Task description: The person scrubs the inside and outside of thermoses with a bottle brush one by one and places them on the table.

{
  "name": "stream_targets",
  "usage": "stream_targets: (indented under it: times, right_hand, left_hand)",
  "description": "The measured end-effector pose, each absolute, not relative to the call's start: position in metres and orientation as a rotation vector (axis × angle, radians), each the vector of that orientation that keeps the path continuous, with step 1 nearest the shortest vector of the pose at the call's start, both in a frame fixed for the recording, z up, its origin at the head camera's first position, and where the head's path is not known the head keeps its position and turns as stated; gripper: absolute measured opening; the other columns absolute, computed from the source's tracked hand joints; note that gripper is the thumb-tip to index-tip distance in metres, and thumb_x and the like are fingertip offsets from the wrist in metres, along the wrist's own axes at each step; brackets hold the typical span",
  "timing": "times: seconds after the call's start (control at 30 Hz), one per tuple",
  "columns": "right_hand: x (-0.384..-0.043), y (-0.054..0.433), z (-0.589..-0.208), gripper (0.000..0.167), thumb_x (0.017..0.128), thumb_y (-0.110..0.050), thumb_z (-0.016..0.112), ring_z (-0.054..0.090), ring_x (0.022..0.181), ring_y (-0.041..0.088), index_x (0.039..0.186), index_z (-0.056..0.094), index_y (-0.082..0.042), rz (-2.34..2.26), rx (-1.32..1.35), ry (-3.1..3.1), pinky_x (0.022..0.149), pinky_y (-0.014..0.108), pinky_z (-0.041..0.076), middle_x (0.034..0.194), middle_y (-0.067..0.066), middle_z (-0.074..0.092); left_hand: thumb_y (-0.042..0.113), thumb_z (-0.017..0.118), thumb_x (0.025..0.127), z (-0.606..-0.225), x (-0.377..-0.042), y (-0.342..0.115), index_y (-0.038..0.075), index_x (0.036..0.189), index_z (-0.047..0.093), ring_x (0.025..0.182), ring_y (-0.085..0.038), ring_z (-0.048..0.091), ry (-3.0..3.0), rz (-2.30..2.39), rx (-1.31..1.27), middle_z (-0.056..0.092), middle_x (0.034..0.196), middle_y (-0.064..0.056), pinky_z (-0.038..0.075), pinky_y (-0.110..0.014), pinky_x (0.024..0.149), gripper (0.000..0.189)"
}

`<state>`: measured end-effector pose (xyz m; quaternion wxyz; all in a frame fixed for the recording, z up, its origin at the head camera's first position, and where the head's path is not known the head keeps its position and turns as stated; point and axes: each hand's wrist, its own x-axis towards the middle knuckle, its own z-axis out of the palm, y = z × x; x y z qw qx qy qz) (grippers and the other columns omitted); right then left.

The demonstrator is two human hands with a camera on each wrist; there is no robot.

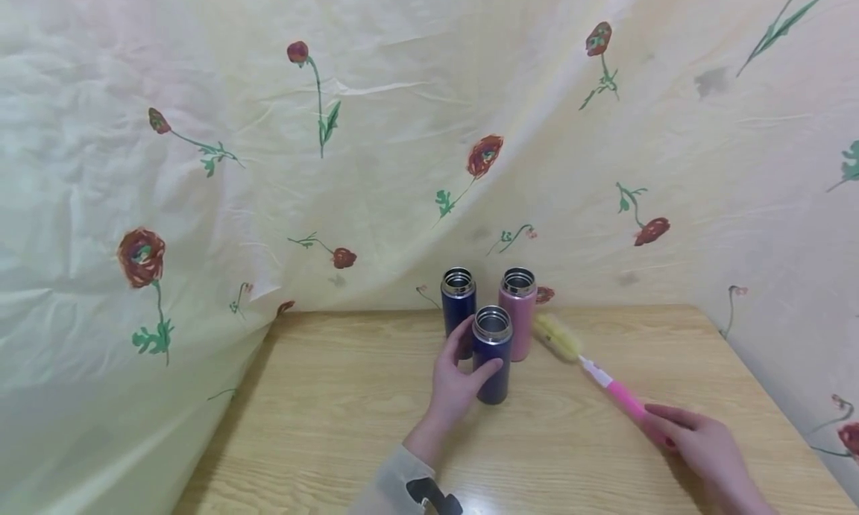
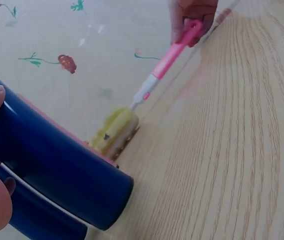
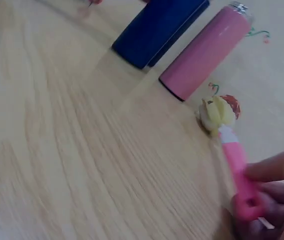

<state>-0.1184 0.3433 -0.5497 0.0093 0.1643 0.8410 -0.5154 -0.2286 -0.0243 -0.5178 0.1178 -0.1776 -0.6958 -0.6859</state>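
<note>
My left hand (image 1: 455,381) grips the front blue bottle (image 1: 493,373), thumb on its near side and fingers around the left. That bottle is upright and lidless, its steel mouth facing up. Behind it stand a second dark blue bottle (image 1: 458,306) and a pink bottle (image 1: 518,314), both without lids. Over on the right, my right hand (image 1: 701,444) holds a bottle brush by its pink handle (image 1: 627,401). The brush's yellow sponge head (image 1: 558,337) lies just right of the pink bottle; in the right wrist view the pink handle (image 3: 239,170) sits between thumb and fingers.
A light wooden table (image 1: 322,411) carries everything. Close behind the bottles hangs a pale cloth with red flowers (image 1: 376,165), which also runs down the table's left and right sides.
</note>
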Motion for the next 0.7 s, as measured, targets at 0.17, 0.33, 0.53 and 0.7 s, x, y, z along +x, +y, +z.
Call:
stream_targets:
  times: [0.17, 0.33, 0.53, 0.7]
  right_hand:
    - [-0.124, 0.337, -0.549, 0.056, 0.106, -0.043, 0.066, 0.059, 0.087, 0.021, 0.136, 0.068, 0.004, -1.111, 0.308, 2.900, 0.070, 0.031, 0.042, 0.097, 0.009, 0.074]
    - [-0.127, 0.326, -0.550, 0.057, 0.106, -0.043, 0.067, 0.062, 0.098, 0.022, 0.136, 0.068, 0.005, -1.123, 0.257, 2.886, 0.079, 0.033, 0.046, 0.115, 0.018, 0.076]
    - [-0.127, 0.304, -0.543, 0.057, 0.102, -0.041, 0.073, 0.068, 0.105, 0.029, 0.134, 0.068, 0.005, -1.129, 0.189, 2.816, 0.090, 0.046, 0.054, 0.115, 0.018, 0.076]
    - [-0.131, 0.288, -0.539, 0.044, 0.097, -0.037, 0.080, 0.070, 0.092, 0.026, 0.117, 0.075, 0.001, -1.075, 0.136, 2.876, 0.081, 0.044, 0.056, 0.099, 0.009, 0.077]
  left_hand:
    - [0.016, 0.089, 0.086, -0.516, -0.225, -0.031, 0.023, 0.157, 0.055, 0.127, -0.020, 0.064, -2.077, -1.957, -0.552, 0.065, 0.146, 0.002, 0.049, -0.058, 0.107, 0.079]
    - [0.012, 0.087, 0.089, -0.518, -0.220, -0.049, 0.017, 0.158, 0.053, 0.136, -0.026, 0.061, -2.054, -1.960, -0.610, 0.063, 0.151, -0.002, 0.043, -0.058, 0.118, 0.077]
    - [0.004, 0.082, 0.091, -0.526, -0.226, -0.087, 0.005, 0.158, 0.048, 0.138, -0.036, 0.057, -2.119, -1.870, -0.653, 0.059, 0.154, -0.012, 0.042, -0.059, 0.118, 0.075]
    - [0.011, 0.079, 0.097, -0.532, -0.242, -0.132, 0.006, 0.160, 0.046, 0.139, -0.036, 0.055, -2.236, -1.754, -0.574, 0.056, 0.155, -0.010, 0.041, -0.059, 0.119, 0.071]
